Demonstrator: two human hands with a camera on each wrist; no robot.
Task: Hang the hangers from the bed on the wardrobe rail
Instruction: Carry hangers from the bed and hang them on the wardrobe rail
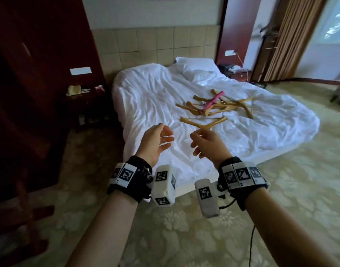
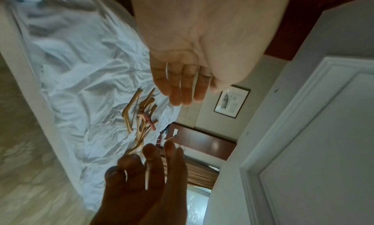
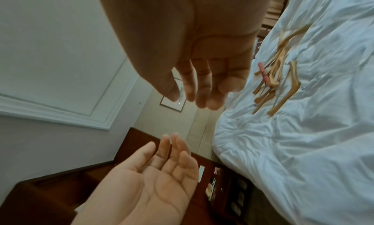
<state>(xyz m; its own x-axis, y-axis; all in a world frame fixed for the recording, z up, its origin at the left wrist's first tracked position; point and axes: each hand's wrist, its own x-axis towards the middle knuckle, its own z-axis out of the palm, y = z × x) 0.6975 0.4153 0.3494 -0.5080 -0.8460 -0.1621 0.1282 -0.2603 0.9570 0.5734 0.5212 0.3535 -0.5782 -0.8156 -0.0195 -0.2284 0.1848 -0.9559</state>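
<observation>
Several wooden hangers [image 1: 213,106] and one pink hanger [image 1: 269,102] lie in a loose pile on the white bed [image 1: 146,93]; the nearest wooden hanger [image 1: 203,122] lies apart, just beyond my right hand. My left hand [image 1: 159,140] and right hand [image 1: 205,143] hover over the bed's near corner, palms facing each other, fingers relaxed, holding nothing. The pile [image 2: 139,116] shows past my left hand [image 2: 182,84] in the left wrist view, and the same pile [image 3: 279,71] lies right of my right hand [image 3: 202,84] in the right wrist view.
A dark wooden wardrobe [image 1: 26,74] stands at the left, with a bedside table [image 1: 84,99] beside the bed. Another nightstand [image 1: 236,73] and curtains [image 1: 292,35] are at the far right. Patterned carpet [image 1: 184,228] covers the floor around the bed.
</observation>
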